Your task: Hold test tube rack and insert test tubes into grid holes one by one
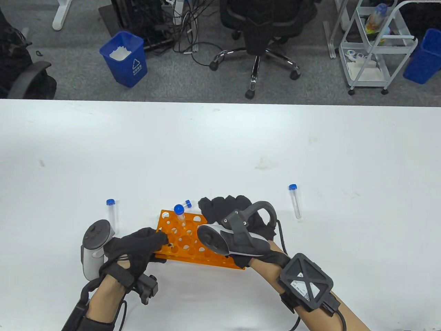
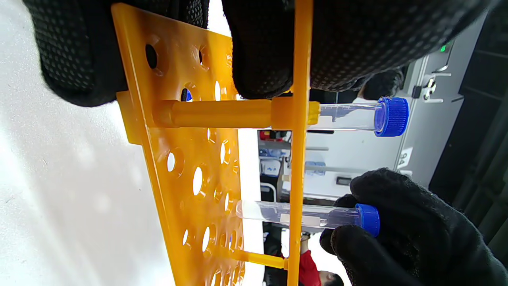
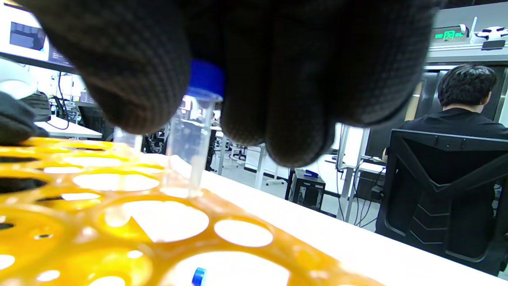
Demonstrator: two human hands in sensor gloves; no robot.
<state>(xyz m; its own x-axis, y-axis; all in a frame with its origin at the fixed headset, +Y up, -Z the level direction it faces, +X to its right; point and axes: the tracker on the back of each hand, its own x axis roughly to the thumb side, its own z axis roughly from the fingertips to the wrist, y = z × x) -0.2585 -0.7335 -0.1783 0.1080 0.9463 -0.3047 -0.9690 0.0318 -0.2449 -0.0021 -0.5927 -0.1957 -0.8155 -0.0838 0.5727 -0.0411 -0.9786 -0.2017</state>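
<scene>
Orange rack (image 1: 187, 241) held in left hand's (image 1: 137, 246) grip; right hand (image 2: 401, 234) pinches capped tube (image 2: 305, 216).

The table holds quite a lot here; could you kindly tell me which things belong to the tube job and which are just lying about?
Job: orange rack, left hand, right hand, tube being inserted, standing tube, loose tubes.

Lying about: blue bin, office chair, white cart.
</scene>
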